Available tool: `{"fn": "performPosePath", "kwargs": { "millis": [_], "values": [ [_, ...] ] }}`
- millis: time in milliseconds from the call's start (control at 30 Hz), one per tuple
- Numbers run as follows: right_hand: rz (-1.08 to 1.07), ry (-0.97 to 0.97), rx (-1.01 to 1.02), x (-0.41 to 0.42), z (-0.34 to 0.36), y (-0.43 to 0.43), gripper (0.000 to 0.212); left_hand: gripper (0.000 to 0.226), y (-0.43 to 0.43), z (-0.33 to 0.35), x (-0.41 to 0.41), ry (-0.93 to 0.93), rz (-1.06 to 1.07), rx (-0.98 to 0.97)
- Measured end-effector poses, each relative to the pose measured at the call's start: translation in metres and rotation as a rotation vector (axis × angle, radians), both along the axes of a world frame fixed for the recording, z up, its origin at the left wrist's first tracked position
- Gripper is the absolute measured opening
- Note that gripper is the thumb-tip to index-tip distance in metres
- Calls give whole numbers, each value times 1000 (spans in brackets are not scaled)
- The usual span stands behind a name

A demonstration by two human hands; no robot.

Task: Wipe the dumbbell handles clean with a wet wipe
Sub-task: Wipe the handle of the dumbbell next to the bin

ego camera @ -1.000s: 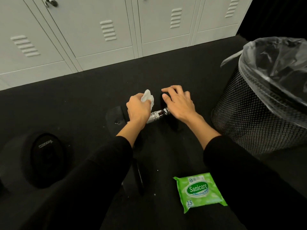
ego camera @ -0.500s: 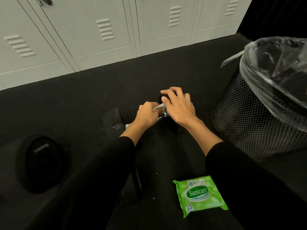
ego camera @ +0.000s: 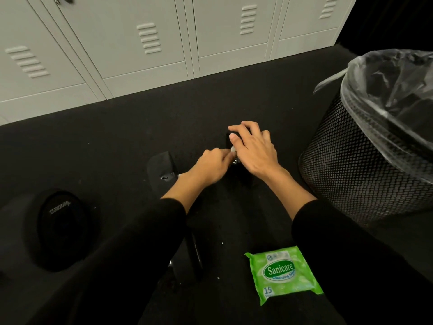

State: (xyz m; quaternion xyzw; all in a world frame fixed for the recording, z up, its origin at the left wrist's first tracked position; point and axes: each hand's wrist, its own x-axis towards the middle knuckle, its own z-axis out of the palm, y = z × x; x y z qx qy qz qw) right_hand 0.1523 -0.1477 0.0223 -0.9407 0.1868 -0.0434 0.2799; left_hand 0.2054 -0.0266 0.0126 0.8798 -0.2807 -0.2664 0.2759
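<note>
Floor [ego camera: 117, 146]: black, matte, rubber-like, with a few pale specks near the middle; it carries everything here.
Room: a row of pale grey lockers [ego camera: 150, 43] with louvred vents stands along the far edge of the floor; dark wall at the far right corner.
Bin [ego camera: 356, 174]: black wire mesh, lined with a clear plastic bag, at the right edge of the floor.
Dumbbell [ego camera: 164, 167]: mid-floor, lying on its side, black end weights; only a glint of its chrome handle [ego camera: 235, 162] shows between the two hands.
Left hand [ego camera: 210, 165]: closed around the handle near its right end, a scrap of white wet wipe [ego camera: 233, 149] peeking past the fingers.
Right hand [ego camera: 255, 151]: fingers spread and curved, pressing on top of the right end weight; grips nothing I can make out.
Second dumbbell [ego camera: 192, 256]: nearer, mostly hidden under the left sleeve.
Black roller [ego camera: 56, 228]: left edge of the floor; silver logo on its end, not legible.
Wipes pack [ego camera: 283, 273]: green, near edge, just beside the right sleeve; reads "Sanicare", "Cleansing Wipes" partly blurred, and "15".
</note>
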Motion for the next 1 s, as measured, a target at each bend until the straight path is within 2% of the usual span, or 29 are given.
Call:
{"fn": "performPosePath", "kwargs": {
  "millis": [100, 200, 300, 367, 500, 567, 633, 733, 800, 933, 1000],
  "values": [
    [5, -2, -11, -1, 0, 0, 37, 32, 16, -8, 2, -118, -15, 33],
    [7, -4, -14, -3, 0, 0, 37, 29, 8, -5, 16, -55, 95, 135],
    [2, -1, -10, -3, 0, 0, 37, 30, -11, -2, 19, -44, 22, 202],
    [1, -2, -13, -3, 0, 0, 37, 27, -15, -6, 10, -67, -58, 172],
    [1, -10, -28, -4, 0, 1, 36, 46, 10, -19, -3, -189, -177, 41],
    [5, -12, -24, -5, 0, 1, 36, 49, 22, -24, -2, -239, -225, 18],
    [7, -8, -16, -6, 1, 1, 37, 45, 19, -24, 2, -217, -154, 41],
    [13, -6, -11, -6, 0, 0, 37, 35, 0, -19, 13, -110, 71, 86],
    [15, -6, -10, -6, 0, 0, 37, 34, -7, -19, 17, -48, 136, 44],
    [17, -7, -11, -6, 1, 0, 37, 30, 1, -26, -5, -205, 185, -209],
    [18, -6, -9, -6, 1, 1, 37, 32, 9, -28, -18, -278, 113, -239]
  ]
}}
